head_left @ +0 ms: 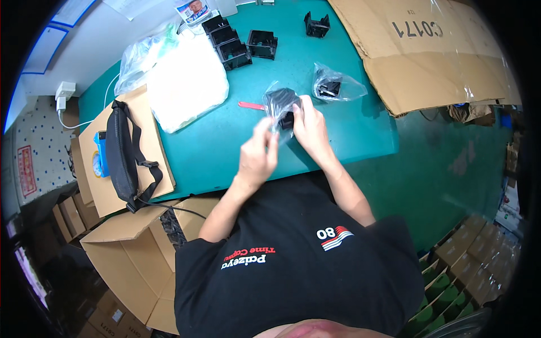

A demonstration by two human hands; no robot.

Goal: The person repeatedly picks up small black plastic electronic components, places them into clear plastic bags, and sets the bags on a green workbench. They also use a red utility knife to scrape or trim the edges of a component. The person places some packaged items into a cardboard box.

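Between my hands, above the green table (203, 152), is a black plastic part (280, 100) inside a clear plastic bag (269, 110). My left hand (258, 153) pinches the near edge of the bag, its fingers a little blurred. Around the right side of the bagged part, my right hand (310, 127) is closed. A red strip-like tool (251, 105) lies just left of the bag. To the right sits another bagged black part (329, 87). Farther back stand several unbagged black parts (234, 53), with a single black part (317, 25) apart from them.
A stack of white plastic bags (189, 79) lies on the left. Beside it, a black waist bag (121, 152) rests on cardboard (155, 121). An open cardboard box (132, 253) stands below the table's left edge. A large cardboard box (428, 67) occupies the back right.
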